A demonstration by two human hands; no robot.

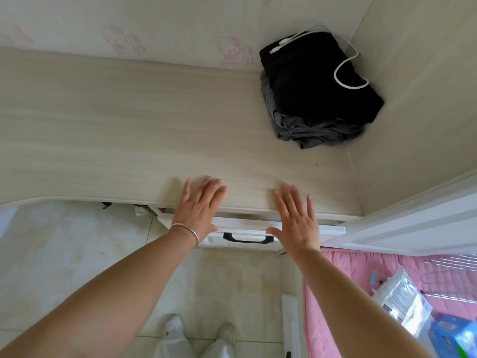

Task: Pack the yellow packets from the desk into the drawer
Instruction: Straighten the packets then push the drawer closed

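Observation:
A white drawer [245, 229] with a black handle [248, 238] sits under the front edge of the pale wooden desk [129, 130], showing only a narrow dark gap at its top. My left hand [200, 208] lies flat, fingers spread, over the desk edge with its thumb on the drawer front. My right hand [296, 218] is flat and spread too, over the desk edge and the drawer's right part. Neither hand holds anything. No yellow packets are in view.
A stack of folded black and grey clothes [317, 99] with a white cable [346, 65] lies at the desk's back right corner. A pink bed [348, 280] with a plastic bag [402, 295] and a blue box [454, 337] is at lower right. Tiled floor lies below.

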